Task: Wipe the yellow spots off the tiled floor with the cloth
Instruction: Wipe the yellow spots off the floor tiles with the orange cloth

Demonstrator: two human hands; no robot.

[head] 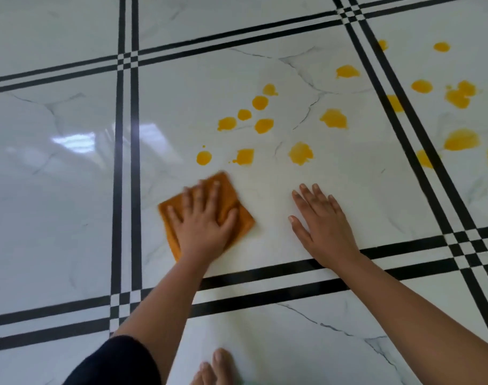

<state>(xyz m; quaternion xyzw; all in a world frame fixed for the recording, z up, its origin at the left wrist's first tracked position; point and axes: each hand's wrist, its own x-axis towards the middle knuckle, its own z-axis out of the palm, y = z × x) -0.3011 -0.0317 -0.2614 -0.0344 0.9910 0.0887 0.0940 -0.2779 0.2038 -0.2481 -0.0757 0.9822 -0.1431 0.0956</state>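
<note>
Yellow paint-like spots (pixel 203 157) lay scattered just ahead and to the right of the folded orange cloth (pixel 231 201), pinned flat under the spread left hand (pixel 202 226). Right hand (pixel 324 226), fingers splayed, braced on the glossy white tiled floor (pixel 56 190).

You look down on a glossy white marble-veined floor (pixel 56 218); paired black stripes (pixel 127 162) cross it, and window glare (pixel 73 141) shines at left.

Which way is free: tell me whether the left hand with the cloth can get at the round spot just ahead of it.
Probably yes. The left hand presses the cloth flat, and only bare tile lies between it and the round spot.
</note>
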